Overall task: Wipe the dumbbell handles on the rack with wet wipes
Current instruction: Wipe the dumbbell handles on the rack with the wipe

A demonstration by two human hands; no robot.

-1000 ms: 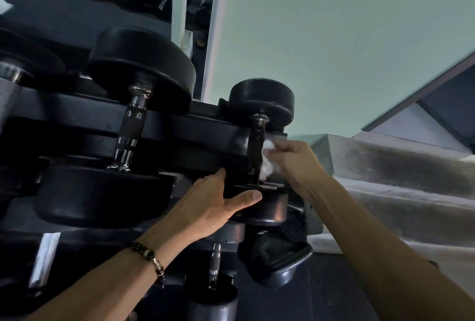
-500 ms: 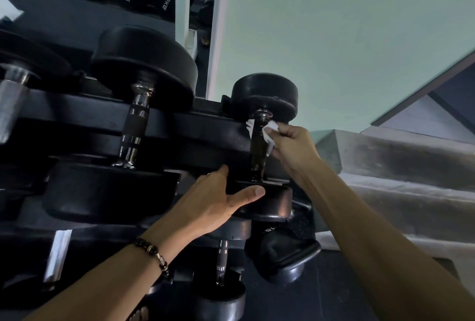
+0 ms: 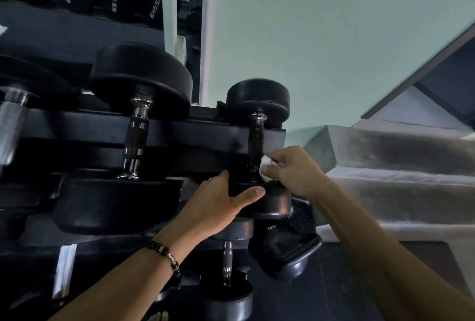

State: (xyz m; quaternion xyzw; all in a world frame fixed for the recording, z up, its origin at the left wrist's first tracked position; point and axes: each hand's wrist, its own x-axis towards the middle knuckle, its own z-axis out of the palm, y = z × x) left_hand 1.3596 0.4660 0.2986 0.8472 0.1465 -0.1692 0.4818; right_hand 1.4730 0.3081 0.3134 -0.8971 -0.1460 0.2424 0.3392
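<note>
At the right end of the rack (image 3: 205,133), I saw the small dumbbell (image 3: 258,104) lying across the top rail, its long axis running from the near head up to the far head, almost straight away from me. I counted three dumbbells on that upper tier: this small one, a larger dumbbell (image 3: 140,81) beside it to the left, and a third at the left edge, only partly in view. One more short dumbbell (image 3: 226,279) sat on the tier below, and a black kettlebell (image 3: 285,251) rested just right of it near the floor.

My left hand (image 3: 218,205) was spread over the near head of the small dumbbell, thumb lying across its face, fingers curled round the far side. My right hand (image 3: 295,169) was closed, its grip pinching a white wet wipe (image 3: 267,162) against the lower part of the dumbbell handle (image 3: 255,148); the hand and wipe hid the handle's right side.

A beaded bracelet (image 3: 164,256) circled my left wrist. Concrete steps (image 3: 398,156) rose on the right, and a mirror (image 3: 102,12) above the rack showed a row of numbered dumbbell heads.
</note>
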